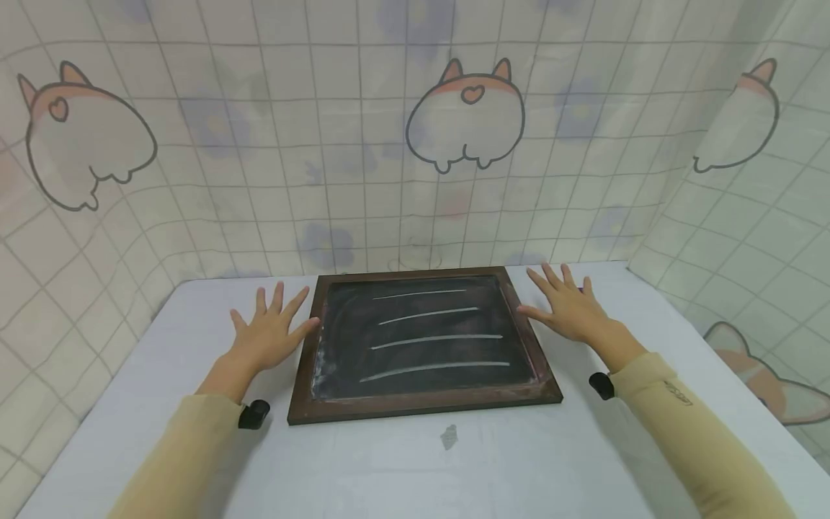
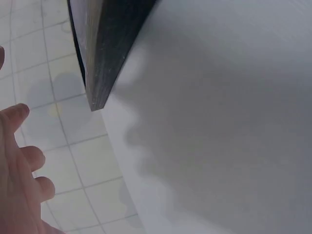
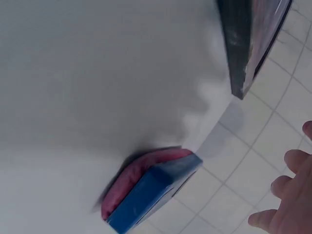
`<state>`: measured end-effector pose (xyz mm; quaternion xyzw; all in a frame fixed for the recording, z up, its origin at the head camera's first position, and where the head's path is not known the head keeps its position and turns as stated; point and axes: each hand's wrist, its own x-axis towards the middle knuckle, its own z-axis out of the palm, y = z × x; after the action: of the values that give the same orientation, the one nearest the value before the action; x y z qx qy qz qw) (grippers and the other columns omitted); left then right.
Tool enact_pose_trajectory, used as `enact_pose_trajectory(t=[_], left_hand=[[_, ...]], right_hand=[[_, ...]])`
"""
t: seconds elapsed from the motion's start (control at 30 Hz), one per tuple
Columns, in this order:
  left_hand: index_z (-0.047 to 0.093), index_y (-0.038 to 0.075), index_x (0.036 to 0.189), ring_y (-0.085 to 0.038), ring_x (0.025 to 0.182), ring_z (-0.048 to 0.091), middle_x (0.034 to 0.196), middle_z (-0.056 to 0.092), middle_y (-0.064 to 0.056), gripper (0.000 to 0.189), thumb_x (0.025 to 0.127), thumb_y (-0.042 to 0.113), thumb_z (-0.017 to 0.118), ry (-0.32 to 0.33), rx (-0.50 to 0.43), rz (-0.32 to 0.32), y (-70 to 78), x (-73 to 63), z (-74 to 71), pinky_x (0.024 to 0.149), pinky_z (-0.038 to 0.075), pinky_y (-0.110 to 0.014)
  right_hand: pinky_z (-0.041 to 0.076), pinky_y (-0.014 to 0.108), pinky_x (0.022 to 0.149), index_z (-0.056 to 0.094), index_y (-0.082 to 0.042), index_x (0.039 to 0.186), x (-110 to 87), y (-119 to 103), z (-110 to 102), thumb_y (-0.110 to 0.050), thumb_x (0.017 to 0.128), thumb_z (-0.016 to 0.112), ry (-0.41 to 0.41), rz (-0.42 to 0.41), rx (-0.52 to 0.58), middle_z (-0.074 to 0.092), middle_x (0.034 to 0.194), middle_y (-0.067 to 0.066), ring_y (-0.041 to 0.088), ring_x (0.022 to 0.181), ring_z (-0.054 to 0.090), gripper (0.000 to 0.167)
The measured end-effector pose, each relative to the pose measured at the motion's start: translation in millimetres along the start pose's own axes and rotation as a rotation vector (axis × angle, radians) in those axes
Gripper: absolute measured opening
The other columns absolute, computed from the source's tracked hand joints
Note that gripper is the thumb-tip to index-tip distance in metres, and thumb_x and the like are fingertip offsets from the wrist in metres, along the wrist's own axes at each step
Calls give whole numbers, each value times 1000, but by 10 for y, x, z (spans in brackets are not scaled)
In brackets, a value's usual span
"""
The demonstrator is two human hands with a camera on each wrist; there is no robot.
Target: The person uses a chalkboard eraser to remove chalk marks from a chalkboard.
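Note:
A small chalkboard (image 1: 350, 317) in a brown wooden frame lies flat on the table, with several white chalk lines drawn across it. My left hand (image 1: 266, 336) is held palm down with fingers spread, its thumb tip overlapping the frame's left edge in the head view. On the other side my right hand (image 1: 573, 310) is spread likewise, thumb pointing at the frame's right edge. Neither hand holds anything. The right wrist view shows an eraser (image 3: 144, 197) with a blue back and pink-red pad on the table near the right hand, which mostly hides it from the head camera.
The white tabletop (image 1: 363, 468) has a small grey mark (image 1: 449, 437) in front of the board. A tile-patterned curtain (image 1: 363, 202) with cartoon animals encloses the table's back and sides. Black wrist straps (image 1: 254, 414) show below both hands.

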<state>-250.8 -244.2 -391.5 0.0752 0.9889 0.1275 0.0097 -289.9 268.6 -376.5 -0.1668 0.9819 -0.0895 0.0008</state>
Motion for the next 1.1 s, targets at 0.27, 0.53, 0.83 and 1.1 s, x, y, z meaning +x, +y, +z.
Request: enact_pose_trajectory(t=[0.27, 0.53, 0.83, 1.1], left_hand=[[21, 18, 165, -54, 151, 1, 168, 7, -26, 73, 107, 57, 41, -37, 6, 91, -40, -94, 23, 105, -4, -84], [19, 14, 165, -51, 152, 5, 168, 12, -24, 76, 107, 57, 41, -53, 25, 140, -40, -106, 56, 107, -1, -83], [18, 6, 164, -49, 152, 7, 167, 15, -25, 80, 107, 54, 45, -153, 76, 163, 17, -96, 31, 108, -1, -82], [18, 3, 164, -50, 152, 7, 167, 15, -25, 79, 108, 53, 43, -217, 91, 156, 9, -92, 71, 109, 1, -81]], right_hand=[[-2, 78, 111, 21, -7, 164, -129, 137, 25, -60, 103, 51, -20, -15, 34, 9, 167, 27, 56, 150, 0, 86], [2, 78, 111, 23, -2, 162, -203, 274, 67, -56, 102, 55, -25, -1, 67, 13, 165, 30, 57, 149, 2, 87], [14, 82, 107, 22, 6, 159, -151, 421, 101, -48, 103, 58, -74, 81, 104, 13, 161, 38, 67, 142, 8, 85], [27, 78, 105, 20, 16, 154, -102, 551, 130, -30, 106, 55, -107, 228, 94, 10, 156, 45, 71, 136, 17, 75]])
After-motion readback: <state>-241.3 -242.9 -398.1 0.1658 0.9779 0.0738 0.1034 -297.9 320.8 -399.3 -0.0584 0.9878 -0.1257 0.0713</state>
